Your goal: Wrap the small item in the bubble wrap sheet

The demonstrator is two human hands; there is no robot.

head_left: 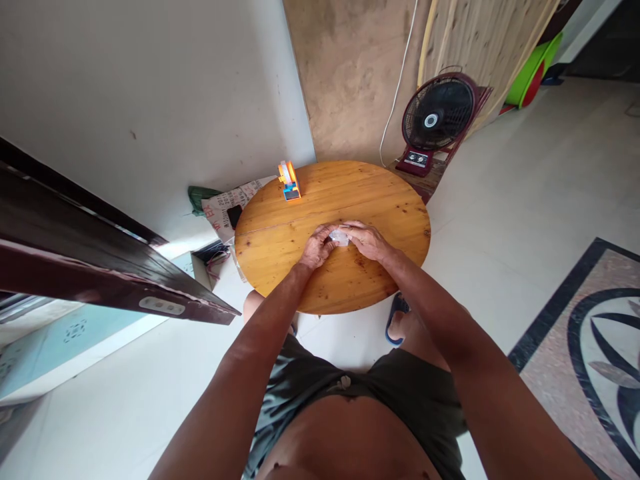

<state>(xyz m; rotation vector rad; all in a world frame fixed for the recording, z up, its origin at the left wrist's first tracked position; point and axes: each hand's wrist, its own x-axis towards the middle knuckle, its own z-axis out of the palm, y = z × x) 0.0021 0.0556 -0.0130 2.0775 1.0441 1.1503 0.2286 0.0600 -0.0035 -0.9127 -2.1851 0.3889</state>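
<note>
My left hand (318, 247) and my right hand (366, 239) meet over the middle of a round wooden table (280, 260). Between them is a small, whitish, see-through object (340, 237), perhaps plastic; its exact kind is too small to make out. The left fingers close on its left side, and the right fingers curl over its top and right side. Part of it is hidden by the fingers. An orange and blue tape dispenser (289, 181) stands apart from both hands, near the table's far left edge.
A dark red fan (437, 117) stands on a low support behind the table's right side. To the left, a dark wooden door edge (165, 293) juts toward the table. A printed sack or cardboard (220, 210) with a dark phone-like object (234, 215) lies beside the table.
</note>
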